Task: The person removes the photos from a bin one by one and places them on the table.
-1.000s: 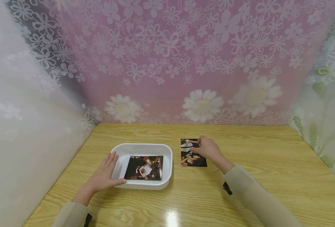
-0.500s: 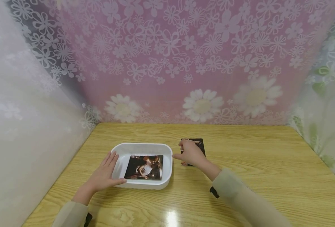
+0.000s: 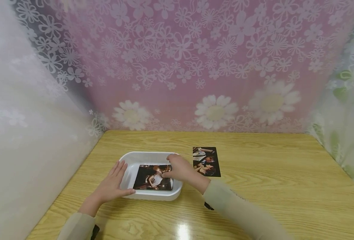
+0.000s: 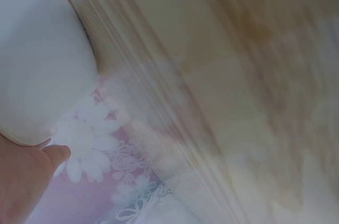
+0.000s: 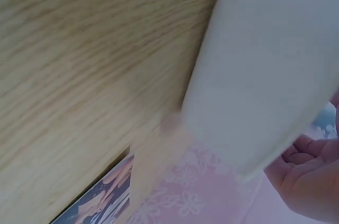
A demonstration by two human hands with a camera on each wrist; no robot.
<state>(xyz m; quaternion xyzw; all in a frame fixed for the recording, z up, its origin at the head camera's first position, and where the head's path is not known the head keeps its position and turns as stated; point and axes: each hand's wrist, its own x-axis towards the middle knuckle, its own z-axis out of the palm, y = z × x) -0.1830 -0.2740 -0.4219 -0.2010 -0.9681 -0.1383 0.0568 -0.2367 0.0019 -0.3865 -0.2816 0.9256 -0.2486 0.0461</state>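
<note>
In the head view a white plastic tub (image 3: 129,173) stands left of centre, with a small stack of photo prints (image 3: 153,178) lying in it. My left hand (image 3: 109,186) rests on the tub's left end, fingers along the rim and thumb at the near edge. Over the right end of the tub reaches my right hand (image 3: 181,170), thumb above the stack's right edge and fingers apart from the thumb near the far corner. Nothing shows between them. A dark photo print (image 3: 208,163) of people lies flat on the table, right of the tub.
The wooden table (image 3: 269,166) carries the tub and the photo print. Behind it hangs a pink flowered curtain (image 3: 165,83), with pale fabric walls on the left (image 3: 39,133) and the right. Both forearms wear light sleeves with black straps.
My right hand let go of the photo print on the table and moved left into the tub's right end. My left hand stayed on the rim. The head view shifted slightly.
</note>
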